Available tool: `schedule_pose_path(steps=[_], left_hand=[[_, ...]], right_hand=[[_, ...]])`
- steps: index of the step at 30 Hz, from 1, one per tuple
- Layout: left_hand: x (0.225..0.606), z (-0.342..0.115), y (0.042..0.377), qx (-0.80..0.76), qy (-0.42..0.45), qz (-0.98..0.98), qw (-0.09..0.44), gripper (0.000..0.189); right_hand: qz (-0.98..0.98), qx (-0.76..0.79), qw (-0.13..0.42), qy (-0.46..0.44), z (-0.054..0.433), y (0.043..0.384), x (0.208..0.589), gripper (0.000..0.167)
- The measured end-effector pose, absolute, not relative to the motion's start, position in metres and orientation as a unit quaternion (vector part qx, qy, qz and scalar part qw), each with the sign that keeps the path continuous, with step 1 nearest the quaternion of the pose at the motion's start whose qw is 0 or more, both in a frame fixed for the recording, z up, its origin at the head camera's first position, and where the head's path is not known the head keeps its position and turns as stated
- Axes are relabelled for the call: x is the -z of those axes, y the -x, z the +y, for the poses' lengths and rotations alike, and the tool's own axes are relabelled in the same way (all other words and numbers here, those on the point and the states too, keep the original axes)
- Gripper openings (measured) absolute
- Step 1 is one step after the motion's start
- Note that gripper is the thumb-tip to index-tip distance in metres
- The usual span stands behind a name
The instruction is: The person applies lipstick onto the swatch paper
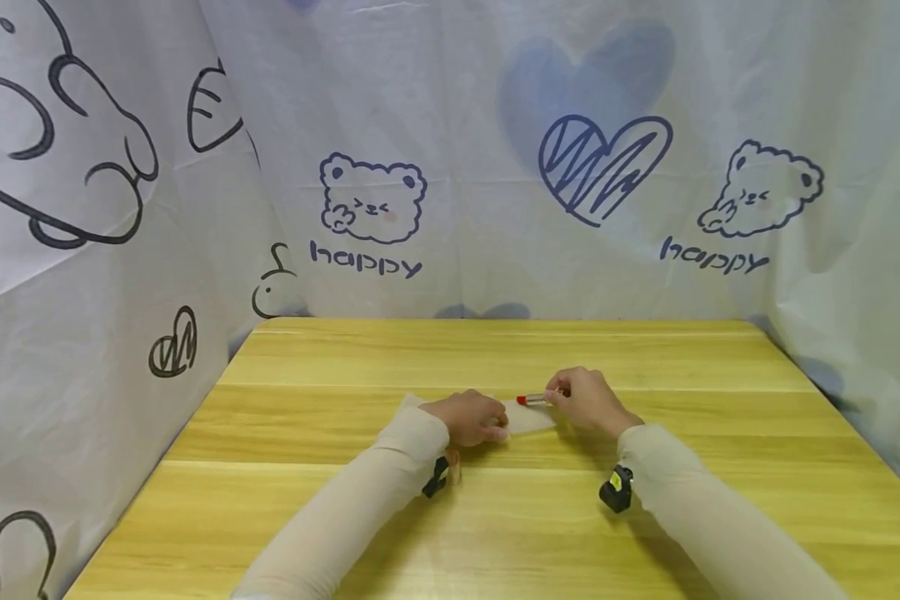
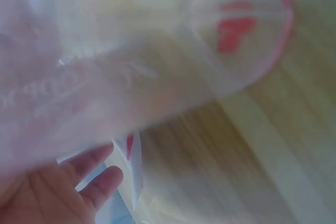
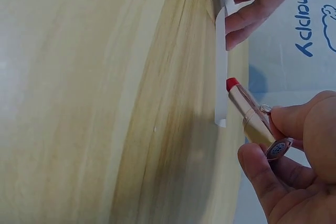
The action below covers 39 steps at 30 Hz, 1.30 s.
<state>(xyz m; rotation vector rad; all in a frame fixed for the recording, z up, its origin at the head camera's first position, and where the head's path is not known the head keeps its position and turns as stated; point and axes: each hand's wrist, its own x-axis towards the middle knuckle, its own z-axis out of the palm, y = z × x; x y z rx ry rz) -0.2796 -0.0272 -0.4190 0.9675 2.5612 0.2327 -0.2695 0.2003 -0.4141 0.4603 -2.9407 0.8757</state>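
Note:
My right hand (image 1: 588, 402) pinches a lipstick (image 3: 247, 103) between thumb and fingers, its red tip pointing left. The tip is at a strip of white paper (image 1: 528, 417), close to its surface; whether they touch I cannot tell. The paper looks thin and nearly edge-on in the right wrist view. My left hand (image 1: 471, 417) holds the paper toward its left part and hides some of it. Two fingers of that hand show against the white sheet in the left wrist view. The round printed base of the lipstick shows beside my right fingers.
A pale wood-grain table (image 1: 322, 358) lies under both hands. White curtains (image 1: 465, 100) with printed bears and hearts hang behind it and at the sides. A blurred, see-through pinkish sheet (image 2: 157, 77) covers much of the left wrist view. Black devices sit at both wrists.

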Motion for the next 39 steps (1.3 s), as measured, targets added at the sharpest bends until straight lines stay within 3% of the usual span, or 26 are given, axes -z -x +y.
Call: schedule_pose_path(steps=[39], left_hand=[[0.416, -0.025, 0.275, -0.073, -0.327, 0.922, 0.193, 0.034]], right_hand=[[-0.950, -0.272, -0.021, -0.150, 0.202, 0.253, 0.407, 0.009]])
